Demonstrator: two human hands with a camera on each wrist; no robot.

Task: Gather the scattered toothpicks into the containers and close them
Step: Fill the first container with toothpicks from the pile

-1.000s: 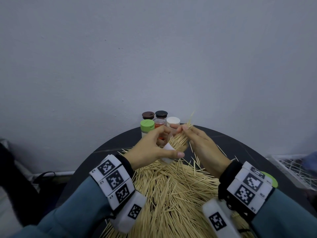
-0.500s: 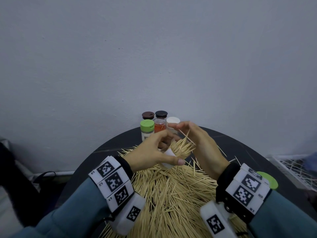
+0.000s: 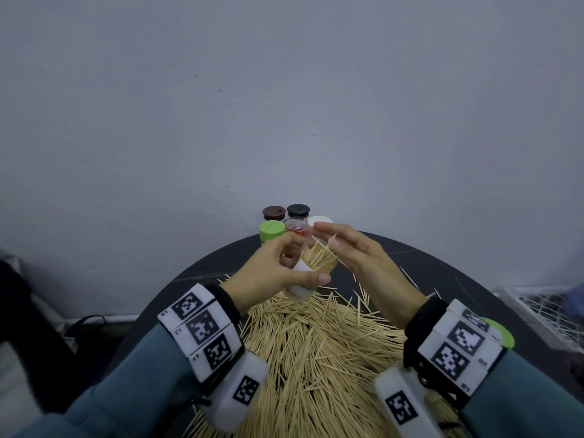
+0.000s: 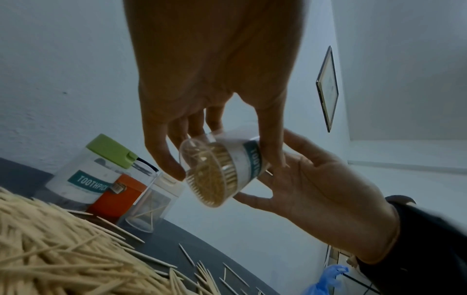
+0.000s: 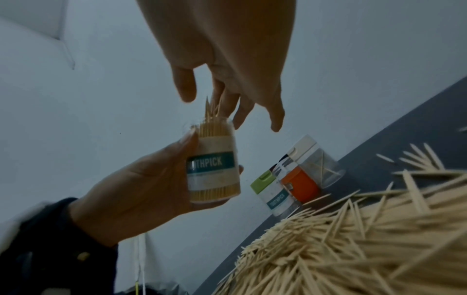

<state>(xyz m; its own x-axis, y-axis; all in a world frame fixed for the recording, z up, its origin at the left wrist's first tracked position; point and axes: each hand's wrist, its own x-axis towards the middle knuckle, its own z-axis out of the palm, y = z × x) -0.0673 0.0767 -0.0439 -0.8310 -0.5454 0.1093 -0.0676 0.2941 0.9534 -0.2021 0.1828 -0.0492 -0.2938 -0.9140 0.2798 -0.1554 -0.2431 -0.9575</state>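
My left hand (image 3: 268, 270) grips a clear lidless toothpick container (image 5: 213, 159) with a teal label, tilted above the pile; it is packed with toothpicks. My right hand (image 3: 357, 254) hovers at the container's mouth with straight fingers, its fingertips (image 5: 242, 111) touching a few toothpicks that stick up past the rim. In the left wrist view the container (image 4: 227, 169) shows its packed bottom, with the right hand (image 4: 328, 189) behind it. A large heap of loose toothpicks (image 3: 316, 349) covers the dark round table (image 3: 442, 273) below both hands.
Closed containers stand at the table's back edge: green lid (image 3: 271, 229), brown lid (image 3: 274, 212), black lid (image 3: 298, 210), white lid (image 3: 319, 220). A loose green lid (image 3: 502, 333) lies by my right wrist. A wire rack (image 3: 543, 311) sits off the table at right.
My right hand pinched a bundle of toothpicks at the container's mouth a second ago; its fingers have straightened and most of the bundle sits inside. The left hand kept its grip.
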